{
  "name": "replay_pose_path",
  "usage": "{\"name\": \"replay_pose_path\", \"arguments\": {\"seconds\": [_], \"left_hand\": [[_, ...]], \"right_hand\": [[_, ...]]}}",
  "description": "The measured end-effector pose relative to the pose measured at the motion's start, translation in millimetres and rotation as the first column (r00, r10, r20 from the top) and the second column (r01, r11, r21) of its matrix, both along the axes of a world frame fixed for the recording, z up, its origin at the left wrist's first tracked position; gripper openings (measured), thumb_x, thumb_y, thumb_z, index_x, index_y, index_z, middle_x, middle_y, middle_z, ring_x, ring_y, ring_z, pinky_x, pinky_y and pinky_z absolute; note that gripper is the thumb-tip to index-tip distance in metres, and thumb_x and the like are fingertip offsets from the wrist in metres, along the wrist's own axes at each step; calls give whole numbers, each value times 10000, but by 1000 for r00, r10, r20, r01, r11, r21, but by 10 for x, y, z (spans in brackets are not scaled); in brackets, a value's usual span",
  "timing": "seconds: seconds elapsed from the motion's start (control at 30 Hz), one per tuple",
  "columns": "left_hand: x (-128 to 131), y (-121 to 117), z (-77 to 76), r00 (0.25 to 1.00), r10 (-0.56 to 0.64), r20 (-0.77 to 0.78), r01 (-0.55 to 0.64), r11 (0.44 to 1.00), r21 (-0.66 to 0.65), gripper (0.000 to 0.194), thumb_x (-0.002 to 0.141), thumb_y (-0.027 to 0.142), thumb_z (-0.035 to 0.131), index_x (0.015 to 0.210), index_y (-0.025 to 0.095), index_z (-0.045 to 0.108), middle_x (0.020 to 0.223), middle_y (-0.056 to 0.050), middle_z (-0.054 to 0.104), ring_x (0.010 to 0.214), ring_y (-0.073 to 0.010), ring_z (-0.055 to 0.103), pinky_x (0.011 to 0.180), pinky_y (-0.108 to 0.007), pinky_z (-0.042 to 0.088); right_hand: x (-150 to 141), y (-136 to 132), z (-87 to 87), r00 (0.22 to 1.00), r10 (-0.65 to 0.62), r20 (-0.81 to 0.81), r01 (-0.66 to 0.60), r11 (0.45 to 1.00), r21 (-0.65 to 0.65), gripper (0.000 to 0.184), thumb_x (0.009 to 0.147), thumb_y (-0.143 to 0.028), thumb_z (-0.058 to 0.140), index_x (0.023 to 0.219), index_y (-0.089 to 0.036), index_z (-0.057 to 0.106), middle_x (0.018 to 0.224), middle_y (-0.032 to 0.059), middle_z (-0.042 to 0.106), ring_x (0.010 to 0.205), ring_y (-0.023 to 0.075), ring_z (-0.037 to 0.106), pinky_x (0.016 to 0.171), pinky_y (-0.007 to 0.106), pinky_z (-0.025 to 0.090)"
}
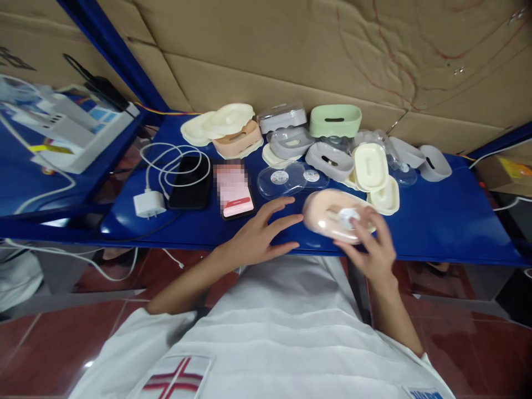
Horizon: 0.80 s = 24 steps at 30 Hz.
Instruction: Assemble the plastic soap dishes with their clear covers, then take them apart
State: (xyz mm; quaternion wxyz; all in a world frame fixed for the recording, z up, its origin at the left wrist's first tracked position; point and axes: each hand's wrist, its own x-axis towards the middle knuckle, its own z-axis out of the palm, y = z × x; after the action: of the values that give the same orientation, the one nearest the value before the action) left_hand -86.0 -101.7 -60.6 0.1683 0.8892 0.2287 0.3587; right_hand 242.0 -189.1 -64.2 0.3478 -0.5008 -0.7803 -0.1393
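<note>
My right hand (376,249) grips the right end of a pink soap box (322,208) with a clear lid and a round white label, slightly blurred, at the table's front edge. Just left of the box, my left hand (260,235) is open, its fingers spread and pointing toward it with nothing in them. Two clear lids (270,188) with round stickers lie behind the hands. Cream oval trays (371,166) sit behind the box on the right. Grey soap box parts (330,160) and a green one (336,123) stand farther back.
On the left, a phone with a lit screen (235,194) lies beside a black device (189,191), a white charger (149,204) and its coiled cable. A peach box part (239,141) stands under cream pieces (228,119). Cardboard (266,55) walls the blue table's (440,221) back.
</note>
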Motion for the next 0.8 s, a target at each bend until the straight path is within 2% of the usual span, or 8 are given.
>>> {"name": "replay_pose_path", "arguments": {"seconds": [0.07,0.17,0.33,0.43,0.53,0.6,0.7,0.8], "left_hand": [[12,3,11,999,-8,-34,8,1000,12,550,1070,308,721,1575,279,506,1628,-185,487,1511,-341,542,1208,-567,571],[35,20,1,995,-49,-86,55,996,72,441,1085,267,688,1508,223,573,1561,-191,565,1445,-331,598,1187,-556,581],[60,29,-22,990,-64,-129,75,994,84,344,1075,248,687,1416,217,657,1530,-175,610,1399,-332,632,1143,-556,600],[67,28,-20,986,-62,-153,75,994,81,272,1085,258,674,1350,200,690,1477,-166,648,1351,-320,657,1121,-535,608],[73,28,-17,981,-68,-182,83,993,79,233,1092,264,665,1305,181,711,1433,-157,677,1304,-313,680,1101,-516,613],[75,28,-18,978,-71,-195,85,994,64,227,1091,264,667,1295,184,724,1418,-152,687,1290,-312,687,1091,-510,613],[75,28,-19,976,-77,-204,88,995,46,223,1092,269,665,1288,195,740,1409,-147,696,1278,-308,694,1083,-505,616],[70,27,-23,978,-78,-193,90,994,56,254,1091,264,665,1328,194,723,1424,-148,691,1293,-304,692,1098,-503,613]], "right_hand": [[361,-31,12,979,-202,-29,204,971,127,869,888,-395,896,1673,-392,522,1590,190,601,1411,498,640,1116,685,586],[1070,48,-18,879,-467,-99,475,837,271,837,863,-610,868,1592,-267,642,1509,279,638,1409,520,627,1115,655,551],[2146,373,-226,545,-813,-206,836,545,60,791,821,-736,836,1340,-140,815,1338,372,666,1305,529,674,1061,650,540],[2395,491,-349,502,-842,-194,850,522,-66,812,760,-686,911,1343,-131,808,1347,387,656,1296,544,671,1053,665,527],[2312,505,-356,489,-858,-157,860,505,-80,881,744,-741,890,1364,-123,786,1398,412,639,1384,598,595,1059,749,466],[2088,481,-279,527,-835,-154,847,532,16,912,793,-804,802,1374,-102,768,1430,416,630,1448,619,531,1074,788,424],[1509,417,-107,779,-620,-96,627,772,104,749,981,-723,612,1400,-114,732,1380,337,704,1359,492,649,1093,651,497],[729,315,21,945,-325,41,327,939,-102,387,1092,-476,556,1283,-223,778,1223,165,810,1177,349,752,1045,517,547]]}}
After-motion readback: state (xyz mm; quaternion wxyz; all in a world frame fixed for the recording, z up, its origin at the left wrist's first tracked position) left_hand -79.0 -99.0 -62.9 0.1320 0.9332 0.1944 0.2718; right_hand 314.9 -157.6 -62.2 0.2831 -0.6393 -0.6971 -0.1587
